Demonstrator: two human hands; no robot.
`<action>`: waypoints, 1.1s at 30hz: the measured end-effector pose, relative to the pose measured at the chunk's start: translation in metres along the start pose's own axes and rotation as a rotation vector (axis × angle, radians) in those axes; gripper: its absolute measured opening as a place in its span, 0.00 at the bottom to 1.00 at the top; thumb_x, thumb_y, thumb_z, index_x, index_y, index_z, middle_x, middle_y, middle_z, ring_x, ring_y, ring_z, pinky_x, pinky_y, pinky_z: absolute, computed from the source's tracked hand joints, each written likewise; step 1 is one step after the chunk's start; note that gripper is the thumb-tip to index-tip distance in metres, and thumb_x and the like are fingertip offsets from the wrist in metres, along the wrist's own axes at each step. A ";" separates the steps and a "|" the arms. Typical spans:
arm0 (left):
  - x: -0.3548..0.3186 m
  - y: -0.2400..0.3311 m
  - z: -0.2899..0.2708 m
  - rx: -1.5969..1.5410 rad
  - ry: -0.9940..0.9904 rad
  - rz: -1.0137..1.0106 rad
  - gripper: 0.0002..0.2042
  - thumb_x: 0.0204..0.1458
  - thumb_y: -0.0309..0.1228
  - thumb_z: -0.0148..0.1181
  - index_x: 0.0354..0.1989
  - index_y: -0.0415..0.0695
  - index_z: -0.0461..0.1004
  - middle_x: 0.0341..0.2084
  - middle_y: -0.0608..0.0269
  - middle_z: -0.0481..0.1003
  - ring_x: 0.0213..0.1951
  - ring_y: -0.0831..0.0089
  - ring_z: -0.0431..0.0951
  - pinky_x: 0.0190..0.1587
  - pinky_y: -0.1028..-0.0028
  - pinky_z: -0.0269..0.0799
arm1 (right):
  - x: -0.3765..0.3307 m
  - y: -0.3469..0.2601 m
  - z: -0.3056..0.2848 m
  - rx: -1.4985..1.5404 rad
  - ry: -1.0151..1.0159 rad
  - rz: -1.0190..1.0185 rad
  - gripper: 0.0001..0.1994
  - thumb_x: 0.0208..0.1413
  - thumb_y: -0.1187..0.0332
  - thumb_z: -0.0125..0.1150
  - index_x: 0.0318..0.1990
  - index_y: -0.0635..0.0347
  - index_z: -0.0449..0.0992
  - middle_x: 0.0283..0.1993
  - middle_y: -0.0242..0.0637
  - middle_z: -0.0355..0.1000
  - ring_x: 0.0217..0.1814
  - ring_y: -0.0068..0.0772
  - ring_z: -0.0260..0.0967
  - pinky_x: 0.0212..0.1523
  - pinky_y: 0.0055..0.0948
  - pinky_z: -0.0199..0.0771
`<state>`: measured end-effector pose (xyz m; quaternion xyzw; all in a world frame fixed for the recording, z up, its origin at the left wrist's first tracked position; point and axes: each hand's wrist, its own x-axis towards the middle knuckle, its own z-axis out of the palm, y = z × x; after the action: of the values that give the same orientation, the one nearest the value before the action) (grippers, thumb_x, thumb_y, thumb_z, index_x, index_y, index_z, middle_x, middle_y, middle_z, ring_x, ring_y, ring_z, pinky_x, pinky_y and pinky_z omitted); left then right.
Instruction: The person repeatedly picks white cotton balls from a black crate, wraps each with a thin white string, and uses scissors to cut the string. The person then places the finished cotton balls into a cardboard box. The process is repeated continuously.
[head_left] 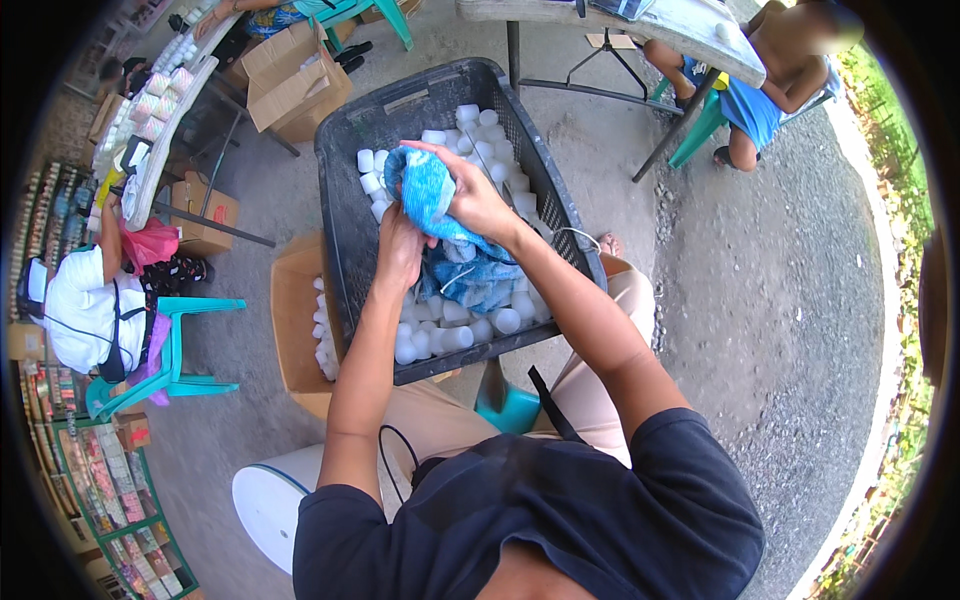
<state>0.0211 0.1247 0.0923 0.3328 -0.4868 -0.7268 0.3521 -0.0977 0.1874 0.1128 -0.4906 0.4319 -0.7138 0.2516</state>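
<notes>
Over the black basket [345, 215] on the person's lap, both hands, left [400, 250] and right [478, 200], are clamped around a blue towel [425, 190], seemingly wiping something hidden inside, with loads of little white cups [455, 335] still piled underneath, so probably nowhere near done.

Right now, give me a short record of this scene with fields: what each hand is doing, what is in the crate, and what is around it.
left hand: left hand grips the blue towel from below
right hand: right hand presses the towel's upper part, fingers curled over it
crate: black plastic crate on the person's lap
contents: many small white cylinders, more blue cloth
beside crate: open cardboard box with more white cylinders
nearby: teal plastic chair, folding table
</notes>
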 end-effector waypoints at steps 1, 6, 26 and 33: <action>0.012 -0.012 -0.014 0.240 0.039 0.152 0.18 0.59 0.43 0.55 0.43 0.37 0.67 0.32 0.68 0.70 0.32 0.72 0.70 0.38 0.72 0.69 | 0.000 0.002 -0.002 0.066 0.013 0.108 0.16 0.48 0.75 0.59 0.47 0.62 0.74 0.37 0.31 0.75 0.40 0.20 0.70 0.42 0.25 0.72; -0.005 0.007 0.007 0.762 -0.004 0.740 0.22 0.55 0.35 0.62 0.55 0.39 0.66 0.39 0.61 0.68 0.40 0.74 0.70 0.37 0.77 0.71 | -0.006 0.020 -0.015 -0.027 0.136 0.141 0.06 0.52 0.71 0.57 0.34 0.62 0.77 0.31 0.31 0.75 0.34 0.18 0.68 0.36 0.26 0.71; -0.022 0.060 -0.051 0.088 -0.226 0.463 0.16 0.49 0.23 0.66 0.45 0.40 0.67 0.38 0.64 0.73 0.41 0.78 0.73 0.44 0.78 0.71 | 0.007 -0.029 0.025 0.046 -0.371 0.356 0.20 0.55 0.73 0.58 0.55 0.60 0.65 0.44 0.33 0.72 0.42 0.22 0.70 0.40 0.24 0.73; -0.017 0.095 -0.109 -0.373 -0.061 0.144 0.13 0.55 0.34 0.61 0.42 0.40 0.69 0.36 0.59 0.75 0.40 0.70 0.76 0.45 0.70 0.73 | -0.048 -0.016 -0.043 -0.864 -0.786 0.411 0.37 0.48 0.68 0.66 0.66 0.54 0.53 0.61 0.48 0.64 0.61 0.47 0.65 0.53 0.42 0.72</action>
<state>0.1381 0.0614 0.1512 0.2042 -0.3766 -0.7871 0.4438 -0.1171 0.2489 0.0970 -0.6810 0.6427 -0.1774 0.3029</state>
